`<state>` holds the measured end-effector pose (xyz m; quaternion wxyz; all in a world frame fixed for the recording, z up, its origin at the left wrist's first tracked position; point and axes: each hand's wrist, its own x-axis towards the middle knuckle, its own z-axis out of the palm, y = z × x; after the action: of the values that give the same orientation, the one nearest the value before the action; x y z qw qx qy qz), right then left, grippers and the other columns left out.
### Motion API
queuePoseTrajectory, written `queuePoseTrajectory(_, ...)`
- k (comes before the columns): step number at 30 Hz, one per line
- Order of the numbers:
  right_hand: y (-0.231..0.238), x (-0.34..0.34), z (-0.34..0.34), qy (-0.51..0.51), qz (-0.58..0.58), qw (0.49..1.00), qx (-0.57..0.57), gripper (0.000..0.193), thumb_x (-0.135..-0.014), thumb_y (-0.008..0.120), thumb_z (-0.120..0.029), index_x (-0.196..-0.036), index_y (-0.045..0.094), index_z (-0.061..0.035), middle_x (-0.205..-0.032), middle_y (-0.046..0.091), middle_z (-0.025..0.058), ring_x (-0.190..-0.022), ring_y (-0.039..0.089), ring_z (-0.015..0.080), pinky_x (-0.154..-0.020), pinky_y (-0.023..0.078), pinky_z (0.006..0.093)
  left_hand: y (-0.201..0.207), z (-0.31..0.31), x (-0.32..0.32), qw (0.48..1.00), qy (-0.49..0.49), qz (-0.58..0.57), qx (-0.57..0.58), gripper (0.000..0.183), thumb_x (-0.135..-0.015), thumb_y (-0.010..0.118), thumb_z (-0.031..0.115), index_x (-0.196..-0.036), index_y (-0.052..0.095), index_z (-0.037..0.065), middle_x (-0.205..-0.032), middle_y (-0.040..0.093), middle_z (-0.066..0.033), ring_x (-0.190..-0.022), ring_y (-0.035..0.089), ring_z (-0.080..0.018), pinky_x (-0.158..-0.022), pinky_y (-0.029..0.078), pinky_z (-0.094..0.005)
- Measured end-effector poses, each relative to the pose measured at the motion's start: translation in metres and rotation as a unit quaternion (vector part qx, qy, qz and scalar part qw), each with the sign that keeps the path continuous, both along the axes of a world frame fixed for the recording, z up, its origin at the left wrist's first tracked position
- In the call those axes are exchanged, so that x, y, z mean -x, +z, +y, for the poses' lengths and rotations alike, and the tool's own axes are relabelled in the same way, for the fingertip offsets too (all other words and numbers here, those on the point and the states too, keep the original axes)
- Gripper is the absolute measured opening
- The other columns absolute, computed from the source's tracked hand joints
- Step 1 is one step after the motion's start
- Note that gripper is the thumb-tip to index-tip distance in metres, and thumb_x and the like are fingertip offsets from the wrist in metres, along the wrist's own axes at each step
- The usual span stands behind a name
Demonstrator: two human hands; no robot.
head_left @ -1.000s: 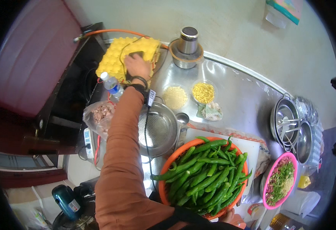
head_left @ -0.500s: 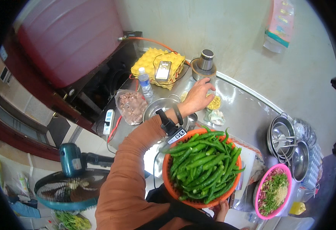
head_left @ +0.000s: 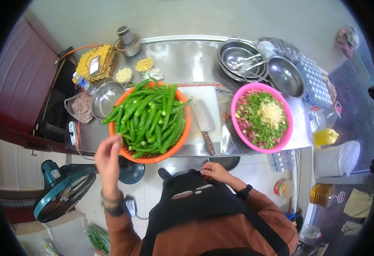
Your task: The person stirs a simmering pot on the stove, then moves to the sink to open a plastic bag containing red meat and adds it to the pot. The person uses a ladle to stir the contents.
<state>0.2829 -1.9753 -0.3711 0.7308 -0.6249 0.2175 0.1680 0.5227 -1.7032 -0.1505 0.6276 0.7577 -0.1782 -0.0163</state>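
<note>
An orange plastic basket (head_left: 186, 137) heaped with long green chili peppers (head_left: 150, 121) sits at the counter's front edge. My left hand (head_left: 109, 158) is raised beside its near left rim, fingers loosely apart and nothing visible in them. In front of the black apron (head_left: 195, 200), my right hand (head_left: 217, 172) has its fingers curled in at the apron's edge; what they pinch, if anything, is hidden. Right of the basket, a kitchen knife (head_left: 205, 117) lies on a white cutting board (head_left: 197, 94), its wooden handle toward me. A pink basin (head_left: 234, 123) holds chopped meat, chopped greens and minced pale bits.
Steel bowls (head_left: 238, 57) with utensils stand back right, near blue egg trays (head_left: 312, 81). Behind the basket are small bowls of minced food (head_left: 144, 65) and an electric chopper (head_left: 128, 42). A steel pot (head_left: 106, 100) stands left. A green fan (head_left: 63, 190) is at lower left.
My left hand has drawn back from near the chopper to beside the basket. My right hand has come off the basket's near rim. The view has swung right.
</note>
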Motion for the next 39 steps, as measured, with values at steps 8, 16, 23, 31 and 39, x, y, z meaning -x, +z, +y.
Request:
queuePoseTrajectory(8, -0.014, -0.007, 0.025, 0.194, -0.003, 0.976, 0.103, 0.025, -0.089, 0.067, -0.026, -0.098, 0.063, -0.0033, -0.083, 0.068, 0.0072, -0.070, 0.065, 0.0170, -0.063, 0.052, 0.0292, 0.087, 0.074, 0.174, 0.887, 0.134, -0.442, 0.011, 0.017, -0.089, 0.050, 0.010, -0.072, 0.049, 0.006, -0.064, 0.048, -0.0028, -0.058, 0.044, -0.0135, -0.056, 0.034, -0.0287)
queuePoseTrajectory(16, 0.005, 0.018, 0.078, 0.265, -0.165, 0.864, 0.396, 0.027, -0.084, 0.064, -0.025, -0.103, 0.065, -0.0053, -0.107, 0.063, 0.0166, -0.098, 0.062, 0.0355, -0.085, 0.049, 0.0431, 0.156, 0.085, 0.280, 0.642, 0.026, -0.757, 0.124, 0.023, -0.089, 0.062, 0.015, -0.072, 0.048, 0.008, -0.057, 0.050, -0.0006, -0.048, 0.044, -0.0045, -0.049, 0.036, -0.0192)
queuePoseTrajectory(23, 0.003, 0.101, 0.130, 0.339, -0.145, 0.858, 0.358, 0.025, -0.084, 0.066, -0.022, -0.102, 0.066, -0.0040, -0.105, 0.064, 0.0173, -0.091, 0.066, 0.0299, -0.080, 0.051, 0.0401, 0.157, 0.126, 0.375, 0.729, -0.047, -0.656, 0.189, 0.025, -0.070, 0.067, 0.004, -0.061, 0.045, 0.010, -0.048, 0.050, -0.0029, -0.039, 0.044, -0.0090, -0.038, 0.029, -0.0221)
queuePoseTrajectory(31, 0.017, 0.170, 0.127, 0.303, -0.149, 0.865, 0.371, 0.024, -0.082, 0.063, -0.023, -0.098, 0.067, -0.0052, -0.100, 0.066, 0.0171, -0.096, 0.062, 0.0346, -0.084, 0.049, 0.0423, 0.163, 0.138, 0.442, 0.698, -0.093, -0.663, 0.256, 0.025, -0.061, 0.065, -0.004, -0.055, 0.044, 0.009, -0.045, 0.050, -0.0034, -0.036, 0.045, -0.0102, -0.038, 0.030, -0.0219)
queuePoseTrajectory(39, 0.012, 0.195, 0.101, 0.337, -0.129, 0.853, 0.377, 0.024, -0.083, 0.062, -0.021, -0.099, 0.067, -0.0046, -0.105, 0.066, 0.0199, -0.099, 0.062, 0.0365, -0.087, 0.048, 0.0434, 0.169, 0.113, 0.480, 0.695, -0.080, -0.688, 0.194, 0.024, -0.060, 0.064, -0.005, -0.053, 0.045, 0.008, -0.044, 0.048, -0.0036, -0.036, 0.045, -0.0100, -0.036, 0.026, -0.0220)
